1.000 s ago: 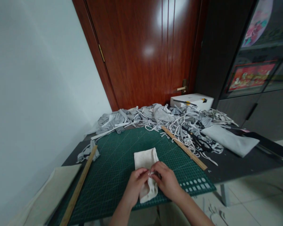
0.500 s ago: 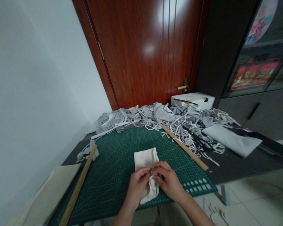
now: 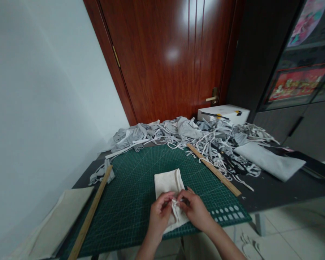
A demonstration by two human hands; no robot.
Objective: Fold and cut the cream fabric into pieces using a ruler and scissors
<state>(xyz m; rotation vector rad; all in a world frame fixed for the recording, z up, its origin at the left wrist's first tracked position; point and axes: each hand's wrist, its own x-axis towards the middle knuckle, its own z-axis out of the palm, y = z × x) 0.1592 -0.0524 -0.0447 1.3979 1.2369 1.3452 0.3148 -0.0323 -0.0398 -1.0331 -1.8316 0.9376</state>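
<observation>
A folded piece of cream fabric (image 3: 166, 182) lies near the front of the green cutting mat (image 3: 135, 187). My left hand (image 3: 161, 211) pinches a gathered bit of it between thumb and fingers. Close beside it, my right hand (image 3: 193, 207) pinches the same ruffled part from the other side, fingertips almost meeting. The fabric's far end lies flat, with a fold along its right side. Its near end shows between and below my hands, reaching the mat's front edge. My fingers hide part of the middle.
Wooden rulers lie at the left (image 3: 90, 213) and right (image 3: 213, 169) of the mat. Folded cream cloth (image 3: 56, 220) rests at the left. Grey fabric scraps (image 3: 189, 128) pile up behind, before a white box (image 3: 227, 111). A grey cloth piece (image 3: 271, 160) lies at the right.
Both hands have shifted slightly around the cream fabric. The gathered part between my fingertips now stands up more, and the near end has spread wider to the right.
</observation>
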